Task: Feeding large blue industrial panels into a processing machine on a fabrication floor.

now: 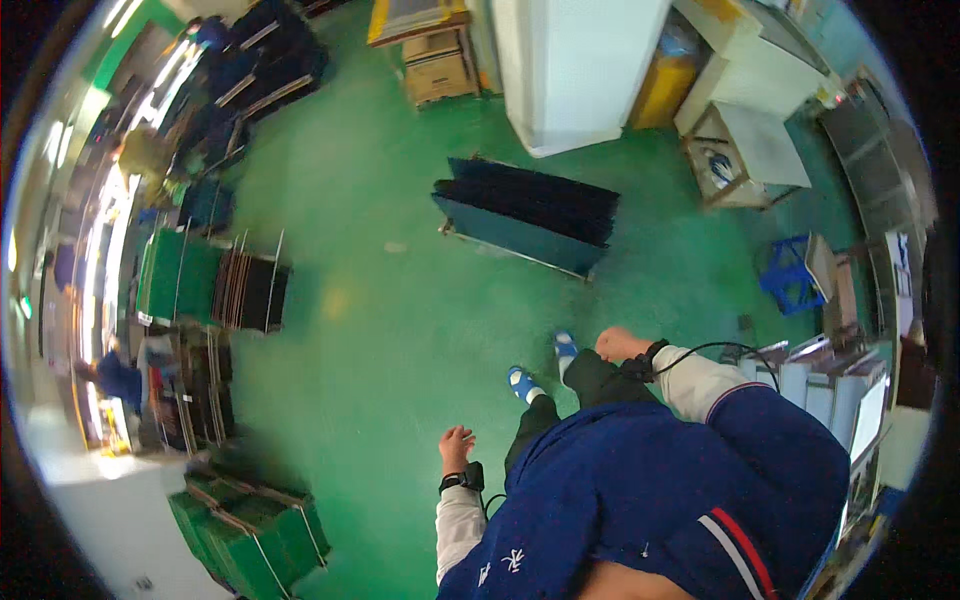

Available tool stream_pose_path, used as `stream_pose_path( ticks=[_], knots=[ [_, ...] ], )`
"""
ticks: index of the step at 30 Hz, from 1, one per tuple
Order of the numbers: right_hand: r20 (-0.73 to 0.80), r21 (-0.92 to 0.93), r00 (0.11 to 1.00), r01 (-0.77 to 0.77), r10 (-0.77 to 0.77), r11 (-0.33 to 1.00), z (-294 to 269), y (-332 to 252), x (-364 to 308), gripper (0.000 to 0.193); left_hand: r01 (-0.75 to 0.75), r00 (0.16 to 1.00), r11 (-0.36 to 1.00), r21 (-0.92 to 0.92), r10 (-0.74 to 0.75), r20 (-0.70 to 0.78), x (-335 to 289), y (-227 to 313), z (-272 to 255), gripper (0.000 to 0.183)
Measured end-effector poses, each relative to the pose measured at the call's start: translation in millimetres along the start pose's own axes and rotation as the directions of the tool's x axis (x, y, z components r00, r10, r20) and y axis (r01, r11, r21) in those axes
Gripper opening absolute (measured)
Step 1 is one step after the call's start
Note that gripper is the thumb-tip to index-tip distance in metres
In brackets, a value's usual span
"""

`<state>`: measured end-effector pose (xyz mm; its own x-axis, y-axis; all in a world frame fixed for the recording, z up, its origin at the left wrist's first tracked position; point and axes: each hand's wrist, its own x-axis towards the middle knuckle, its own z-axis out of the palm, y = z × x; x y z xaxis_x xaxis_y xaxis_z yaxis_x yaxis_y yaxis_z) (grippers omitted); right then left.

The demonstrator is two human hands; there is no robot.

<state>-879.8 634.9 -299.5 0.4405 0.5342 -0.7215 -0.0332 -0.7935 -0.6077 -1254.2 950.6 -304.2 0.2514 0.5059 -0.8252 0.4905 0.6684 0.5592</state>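
My left hand [457, 448] hangs at my side above the green floor, its fingers loosely bent and a little apart, with nothing in it. On that wrist sits a black band [462, 478]. My right hand [622, 344] is in front of my right leg, fingers curled in, and I see nothing held in it. A black cable [700, 350] runs from the dark band on my right wrist along the white sleeve. Neither hand touches any object. Nearest ahead stands a low cart [525, 235] carrying dark upright panels.
Racks with green and dark boards [185, 275] line the left, and green stacked crates [255, 545] stand at lower left. People [120, 380] are at a lit bench there. A white pillar [570, 80] rises ahead. A blue crate [795, 275] and metal-framed shelves are on the right.
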Motion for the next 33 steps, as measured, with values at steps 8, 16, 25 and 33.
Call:
stream_pose_path(
  ticks=[8, 16, 25, 33],
  knots=[
    [0.080, -0.588, 0.946, 0.299, -0.314, 0.751, -54.3, 97.0, 40.1, 0.014, 0.058, 0.991, 0.984, 0.170, -0.077, 0.107, 55.6, 106.2, 103.9, 0.024],
    [-0.199, -0.475, 0.970, 0.032, -0.142, 0.880, -153.1, 76.1, 74.1, 0.018, -0.067, 0.966, 0.940, 0.334, -0.022, 0.257, 120.5, 201.9, 235.1, 0.021],
    [-0.260, 0.423, 0.892, -0.240, 0.370, 0.874, -198.6, 38.8, 116.5, 0.020, -0.126, 0.919, 0.848, 0.516, -0.096, 0.382, 170.3, 269.7, 346.1, 0.022],
    [-0.391, 0.042, 0.860, -0.339, 0.328, 0.940, -208.7, -6.6, 140.2, 0.022, -0.304, 0.880, 0.813, 0.497, 0.039, 0.474, 264.6, 317.9, 448.3, 0.026]
  ],
)
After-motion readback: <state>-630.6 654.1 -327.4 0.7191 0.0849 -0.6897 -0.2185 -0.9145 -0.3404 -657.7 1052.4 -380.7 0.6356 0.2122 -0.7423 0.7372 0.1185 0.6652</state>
